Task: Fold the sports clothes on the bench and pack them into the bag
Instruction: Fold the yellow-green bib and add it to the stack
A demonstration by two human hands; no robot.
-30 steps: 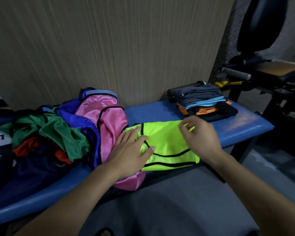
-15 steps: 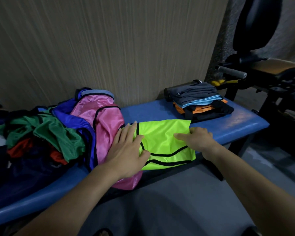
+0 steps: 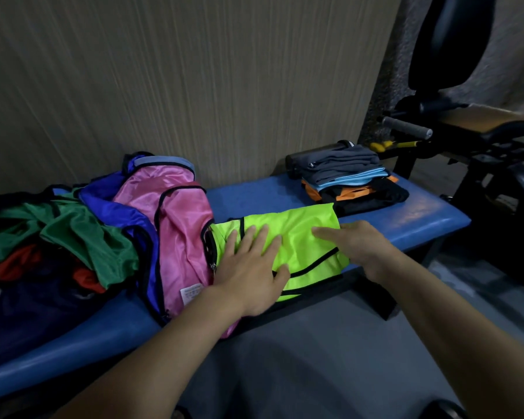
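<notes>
A neon yellow-green vest (image 3: 303, 234) with black trim lies partly folded on the blue bench (image 3: 406, 219), in the middle. My left hand (image 3: 251, 264) presses flat on its left part with fingers spread. My right hand (image 3: 354, 240) rests on its right edge, fingers straight and pointing left. To the left lies a loose heap: a pink vest (image 3: 176, 225), a blue one (image 3: 112, 207), a green one (image 3: 82, 234) and something red (image 3: 15, 264). A folded stack of grey, light-blue, orange and black clothes (image 3: 351, 179) sits at the bench's right end.
A striped wall panel (image 3: 194, 86) runs behind the bench. Black gym equipment with a padded roller (image 3: 406, 128) stands at the right. Something dark (image 3: 28, 313) lies at the bench's left end. Grey floor (image 3: 315, 358) lies in front.
My right hand has come down from above the vest onto its right edge, and its fingers now reach left over the fabric. My left hand stays pressed on the vest's left part.
</notes>
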